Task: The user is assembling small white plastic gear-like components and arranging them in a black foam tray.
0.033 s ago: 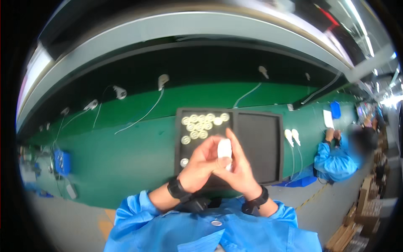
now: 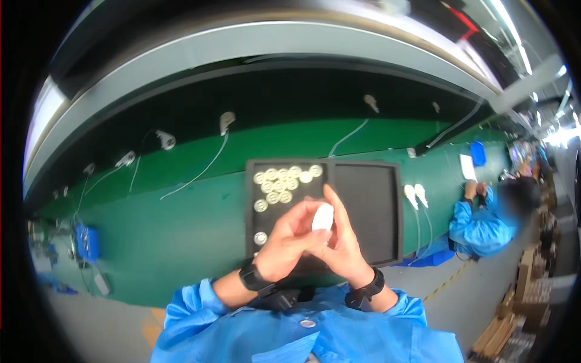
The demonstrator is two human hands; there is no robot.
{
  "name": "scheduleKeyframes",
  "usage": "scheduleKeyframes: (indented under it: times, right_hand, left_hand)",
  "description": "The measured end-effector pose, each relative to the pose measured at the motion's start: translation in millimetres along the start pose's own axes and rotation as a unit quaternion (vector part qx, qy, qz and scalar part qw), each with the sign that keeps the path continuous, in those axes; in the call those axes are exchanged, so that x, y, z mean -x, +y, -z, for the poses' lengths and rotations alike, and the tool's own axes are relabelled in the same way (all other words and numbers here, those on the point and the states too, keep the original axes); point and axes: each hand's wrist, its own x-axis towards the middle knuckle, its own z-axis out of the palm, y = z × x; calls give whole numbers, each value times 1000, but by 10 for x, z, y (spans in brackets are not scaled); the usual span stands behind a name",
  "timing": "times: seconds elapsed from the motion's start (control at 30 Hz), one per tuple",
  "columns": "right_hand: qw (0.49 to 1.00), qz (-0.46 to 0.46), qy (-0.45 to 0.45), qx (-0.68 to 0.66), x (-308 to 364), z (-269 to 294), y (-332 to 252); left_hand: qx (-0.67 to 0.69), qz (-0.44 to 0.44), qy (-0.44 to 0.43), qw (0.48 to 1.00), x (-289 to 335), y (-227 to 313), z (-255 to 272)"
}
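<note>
White piece (image 2: 323,216), small, smooth and oblong, sits between the person's two hands, above the middle of a black tray (image 2: 367,209). The fingers are drawn in close around it: the left hand (image 2: 286,243) curls at its left side, a thumb lies against its lower end, and the right hand (image 2: 344,249) cups it from the right, one finger stretched up past its top. Which fingertips press on the underside I cannot tell, since the hands hide it.

Each wrist wears a black band, the left one (image 2: 254,276) and the right one (image 2: 365,291), just below blue sleeves. Under the hands, a divider (image 2: 331,175) splits the tray into two compartments. In the left compartment, small round pale pieces (image 2: 278,186) stand grouped toward the far end, and another round piece (image 2: 260,238) lies apart, nearer the body.

The tray rests on a green desk (image 2: 181,227). Just right of it lie two white cabled parts (image 2: 416,195) side by side. Along the desk's back, a similar white part (image 2: 227,123) trails its cable forward. Well to the left stands a blue bin (image 2: 87,243); farther right, a co-worker (image 2: 484,227) in blue sits near a white sheet (image 2: 467,167).
</note>
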Motion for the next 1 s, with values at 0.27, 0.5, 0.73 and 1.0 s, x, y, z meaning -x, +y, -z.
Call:
scheduleKeyframes:
  times: [0.27,0.5,0.73,1.0]
  right_hand:
    - [726,14,289,624,642,1915,-670]
    - [509,-214,162,818,667,3793,293]
    - [773,-130,307,540,671,4851,1697]
    - [781,-274,314,466,578,5155,2104]
  left_hand:
    - [-250,-66,103,960,15,110,320]
    - [-302,-88,251,915,275,206,743]
    - [-481,-91,363,793,201,254,1592]
    - [-662,-67,551,504,161,1107,3018]
